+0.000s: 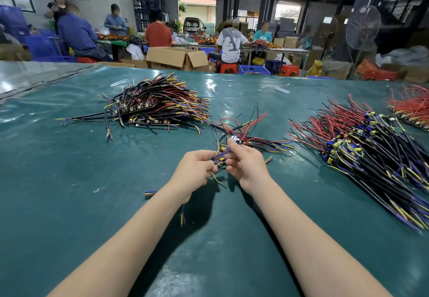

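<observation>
A small bunch of wires [221, 154] is pinched just above the green table [92, 203] by the curled fingers of the left hand [197, 170] and the right hand [246, 164], and it could get snagged on the loose wires [246, 123] just behind if pulled too fast.

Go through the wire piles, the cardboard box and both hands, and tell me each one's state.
Left hand: curled, gripping the small bundle of purple, yellow, red and black wires.
Right hand: pinching the same bundle, index finger extended.
Left heap of multicoloured wires: lying on the green table cover, untouched.
Right heap of red and black wires: spread on the cover, untouched.
Brown cardboard box: flaps open.
</observation>
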Demonstrator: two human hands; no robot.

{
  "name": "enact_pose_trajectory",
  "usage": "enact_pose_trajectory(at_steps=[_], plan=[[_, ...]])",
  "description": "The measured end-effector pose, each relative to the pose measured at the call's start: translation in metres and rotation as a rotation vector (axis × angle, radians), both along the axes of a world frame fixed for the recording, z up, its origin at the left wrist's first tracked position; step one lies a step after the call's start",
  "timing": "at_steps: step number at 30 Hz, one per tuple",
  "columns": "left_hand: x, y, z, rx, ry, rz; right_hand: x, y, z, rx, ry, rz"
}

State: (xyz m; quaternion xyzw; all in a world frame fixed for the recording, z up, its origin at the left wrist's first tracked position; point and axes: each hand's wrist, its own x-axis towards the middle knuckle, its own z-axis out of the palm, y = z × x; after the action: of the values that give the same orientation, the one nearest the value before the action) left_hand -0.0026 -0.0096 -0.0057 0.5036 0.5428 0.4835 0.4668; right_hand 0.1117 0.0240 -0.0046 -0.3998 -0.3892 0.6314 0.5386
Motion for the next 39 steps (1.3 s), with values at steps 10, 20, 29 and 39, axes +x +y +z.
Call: enact_pose_trajectory(at_steps=[10,20,29,39], plan=[[0.001,0.003,-0.009,0.146,0.278,0.126,-0.003,-0.003,0.001,-0.002,0.014,0.134],[0.003,0.003,-0.005,0.074,0.001,0.094,-0.010,-0.004,-0.003,0.130,0.046,0.051],[0.000,0.001,0.003,-0.131,-0.370,0.047,-0.009,-0.005,-0.001,0.079,0.011,0.003],[-0.008,0.003,0.006,-0.103,-0.378,0.122,-0.014,-0.008,-0.003,0.233,-0.232,0.062]])
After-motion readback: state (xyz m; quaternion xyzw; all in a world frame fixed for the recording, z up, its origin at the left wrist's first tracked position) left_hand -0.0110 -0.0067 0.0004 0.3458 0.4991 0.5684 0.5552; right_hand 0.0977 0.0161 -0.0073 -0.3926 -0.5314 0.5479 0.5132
